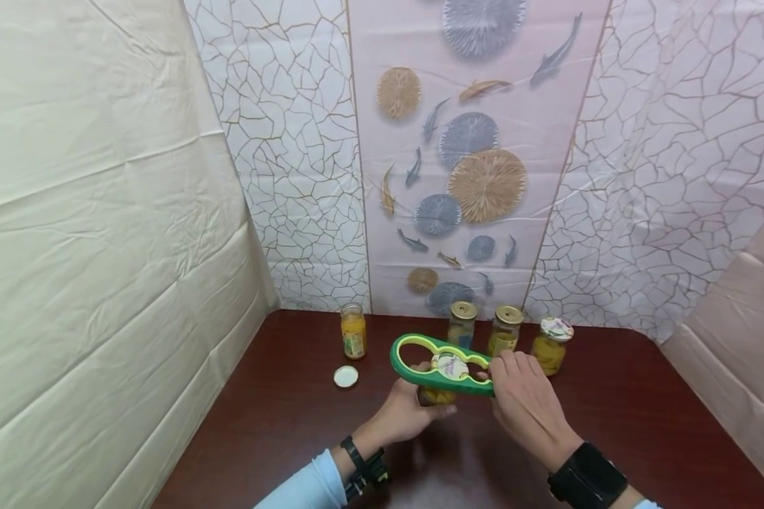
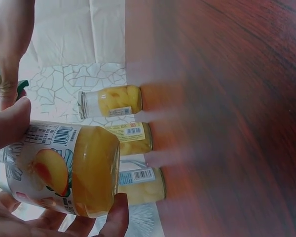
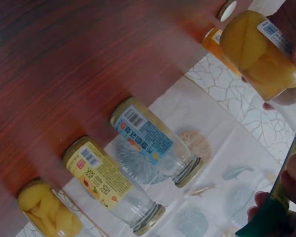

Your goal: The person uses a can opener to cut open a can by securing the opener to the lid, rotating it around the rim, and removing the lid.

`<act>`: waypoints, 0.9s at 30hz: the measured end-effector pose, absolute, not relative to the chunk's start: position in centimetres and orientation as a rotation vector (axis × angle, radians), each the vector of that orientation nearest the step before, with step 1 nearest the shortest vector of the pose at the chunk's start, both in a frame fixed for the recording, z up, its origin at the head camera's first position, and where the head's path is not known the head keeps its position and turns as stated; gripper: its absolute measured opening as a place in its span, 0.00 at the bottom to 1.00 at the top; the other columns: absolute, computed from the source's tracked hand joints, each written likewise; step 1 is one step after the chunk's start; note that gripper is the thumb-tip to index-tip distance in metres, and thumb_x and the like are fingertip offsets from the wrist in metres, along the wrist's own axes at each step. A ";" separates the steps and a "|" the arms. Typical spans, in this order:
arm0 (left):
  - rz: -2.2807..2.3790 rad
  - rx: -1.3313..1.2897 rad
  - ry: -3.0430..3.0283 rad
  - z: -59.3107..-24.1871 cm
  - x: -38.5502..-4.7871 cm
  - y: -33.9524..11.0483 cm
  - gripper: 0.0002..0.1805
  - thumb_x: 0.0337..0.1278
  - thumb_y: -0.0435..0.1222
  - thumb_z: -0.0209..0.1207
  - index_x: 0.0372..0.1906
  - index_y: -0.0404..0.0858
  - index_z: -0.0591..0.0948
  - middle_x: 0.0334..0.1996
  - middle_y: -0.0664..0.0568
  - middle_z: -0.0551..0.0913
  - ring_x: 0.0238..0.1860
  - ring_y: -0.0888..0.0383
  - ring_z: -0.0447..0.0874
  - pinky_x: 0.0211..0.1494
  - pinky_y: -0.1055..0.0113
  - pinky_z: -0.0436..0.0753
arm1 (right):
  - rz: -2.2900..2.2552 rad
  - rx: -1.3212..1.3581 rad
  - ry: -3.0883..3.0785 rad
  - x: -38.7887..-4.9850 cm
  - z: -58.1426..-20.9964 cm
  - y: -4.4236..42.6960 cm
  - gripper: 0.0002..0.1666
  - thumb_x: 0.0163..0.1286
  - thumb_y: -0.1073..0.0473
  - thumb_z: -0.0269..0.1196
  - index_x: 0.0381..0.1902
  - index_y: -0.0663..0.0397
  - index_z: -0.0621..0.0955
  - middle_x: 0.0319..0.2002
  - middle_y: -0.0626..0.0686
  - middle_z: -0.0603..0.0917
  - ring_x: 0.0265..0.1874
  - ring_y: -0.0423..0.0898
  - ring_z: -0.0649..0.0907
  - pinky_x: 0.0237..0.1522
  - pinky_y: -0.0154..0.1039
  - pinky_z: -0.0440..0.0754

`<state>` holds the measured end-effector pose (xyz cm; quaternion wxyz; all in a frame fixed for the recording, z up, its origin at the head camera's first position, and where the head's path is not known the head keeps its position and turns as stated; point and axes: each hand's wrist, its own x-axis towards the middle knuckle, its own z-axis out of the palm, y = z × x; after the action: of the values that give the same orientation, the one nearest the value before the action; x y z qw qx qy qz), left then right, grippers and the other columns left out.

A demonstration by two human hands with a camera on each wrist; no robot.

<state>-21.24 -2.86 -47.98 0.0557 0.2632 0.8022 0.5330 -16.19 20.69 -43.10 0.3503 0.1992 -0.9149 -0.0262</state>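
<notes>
My left hand (image 1: 402, 413) grips a glass jar of yellow fruit (image 2: 91, 168) and holds it off the table; a peach is printed on its label. My right hand (image 1: 527, 397) grips the end of a green jar opener (image 1: 414, 378) with several round openings in a row. The opener lies across the top of the held jar, and the jar's white printed lid (image 1: 450, 366) shows through one opening. In the right wrist view, the opener is only partly visible at the lower right edge.
Behind my hands stand a gold-lidded jar with a blue label (image 3: 143, 133), a gold-lidded jar with a yellow label (image 3: 96, 173) and a jar with a patterned lid (image 1: 550, 346). An uncapped jar (image 1: 354, 332) and a loose lid (image 1: 346, 376) are on the left of the table (image 1: 280, 438).
</notes>
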 end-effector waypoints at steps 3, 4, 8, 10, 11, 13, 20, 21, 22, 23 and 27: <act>1.627 0.793 2.416 -47.9 -21.1 -2.8 0.37 0.63 0.48 0.75 0.74 0.58 0.73 0.67 0.56 0.83 0.66 0.59 0.83 0.71 0.57 0.82 | -0.054 0.513 -2.358 -16.2 -43.2 20.7 0.23 0.52 0.65 0.81 0.35 0.58 0.75 0.33 0.56 0.76 0.33 0.52 0.73 0.42 0.48 0.78; 1.627 0.789 2.414 -47.9 -21.0 -2.8 0.37 0.63 0.49 0.75 0.74 0.59 0.73 0.67 0.57 0.83 0.66 0.59 0.83 0.71 0.57 0.81 | -0.047 0.514 -2.352 -16.2 -43.2 20.7 0.24 0.52 0.63 0.82 0.35 0.58 0.76 0.33 0.56 0.76 0.32 0.51 0.74 0.41 0.48 0.78; 1.623 0.781 2.415 -47.9 -21.0 -2.9 0.37 0.63 0.49 0.75 0.74 0.61 0.73 0.67 0.59 0.83 0.67 0.61 0.83 0.72 0.58 0.81 | -0.010 0.523 -2.335 -16.1 -43.2 20.7 0.26 0.50 0.62 0.84 0.34 0.57 0.76 0.32 0.55 0.74 0.30 0.49 0.73 0.37 0.46 0.76; 1.629 0.797 2.414 -48.0 -21.0 -2.9 0.36 0.63 0.49 0.75 0.74 0.59 0.74 0.67 0.58 0.83 0.67 0.60 0.83 0.72 0.57 0.81 | 0.001 0.524 -2.332 -16.1 -43.2 20.7 0.26 0.50 0.62 0.84 0.34 0.56 0.75 0.31 0.54 0.73 0.29 0.48 0.72 0.36 0.45 0.75; 1.627 0.801 2.419 -48.0 -21.0 -2.9 0.36 0.62 0.48 0.75 0.73 0.58 0.74 0.67 0.58 0.83 0.66 0.60 0.83 0.72 0.57 0.81 | 0.010 0.526 -2.330 -16.1 -43.2 20.7 0.25 0.49 0.63 0.83 0.33 0.56 0.75 0.31 0.53 0.72 0.28 0.47 0.71 0.35 0.44 0.74; 1.619 0.798 2.436 -48.0 -21.0 -2.9 0.36 0.61 0.48 0.76 0.72 0.56 0.75 0.66 0.57 0.82 0.66 0.59 0.83 0.72 0.57 0.80 | 0.027 0.522 -2.327 -16.1 -43.2 20.7 0.25 0.48 0.63 0.82 0.33 0.55 0.75 0.30 0.52 0.72 0.28 0.46 0.69 0.35 0.43 0.71; 1.583 0.790 2.455 -48.0 -20.8 -2.9 0.38 0.60 0.48 0.77 0.73 0.49 0.75 0.67 0.51 0.80 0.67 0.56 0.82 0.72 0.54 0.79 | 0.130 0.435 -2.379 -15.9 -43.3 20.6 0.26 0.48 0.65 0.79 0.41 0.58 0.75 0.28 0.51 0.75 0.28 0.45 0.69 0.35 0.41 0.71; 1.588 0.789 2.447 -48.0 -20.8 -2.9 0.38 0.60 0.48 0.77 0.73 0.49 0.75 0.67 0.51 0.80 0.67 0.56 0.81 0.73 0.54 0.79 | 0.142 0.421 -2.402 -15.9 -43.3 20.5 0.28 0.47 0.66 0.78 0.45 0.60 0.76 0.30 0.53 0.77 0.29 0.46 0.72 0.37 0.42 0.73; 1.591 0.788 2.442 -48.0 -20.8 -2.9 0.38 0.61 0.48 0.77 0.73 0.49 0.75 0.67 0.51 0.80 0.68 0.56 0.81 0.73 0.54 0.79 | 0.152 0.412 -2.426 -15.9 -43.3 20.4 0.31 0.48 0.66 0.78 0.49 0.63 0.77 0.33 0.55 0.80 0.31 0.47 0.74 0.38 0.44 0.76; 1.595 0.785 2.439 -48.0 -20.8 -3.0 0.38 0.61 0.48 0.77 0.73 0.50 0.75 0.68 0.52 0.80 0.68 0.56 0.81 0.73 0.54 0.79 | 0.155 0.407 -2.450 -15.9 -43.2 20.4 0.34 0.48 0.66 0.77 0.54 0.65 0.77 0.36 0.57 0.82 0.34 0.49 0.77 0.41 0.46 0.78; 1.596 0.793 2.430 -48.0 -20.8 -3.0 0.37 0.61 0.48 0.76 0.73 0.51 0.75 0.67 0.52 0.80 0.68 0.56 0.81 0.73 0.53 0.79 | 0.110 0.419 -2.521 -15.9 -43.1 20.2 0.32 0.55 0.61 0.77 0.55 0.66 0.78 0.39 0.58 0.82 0.37 0.52 0.77 0.42 0.47 0.75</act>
<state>-20.82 -2.98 -47.97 0.0639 0.2626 0.8047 0.5286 -15.88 20.21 -43.11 0.2876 0.1567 -0.9439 0.0413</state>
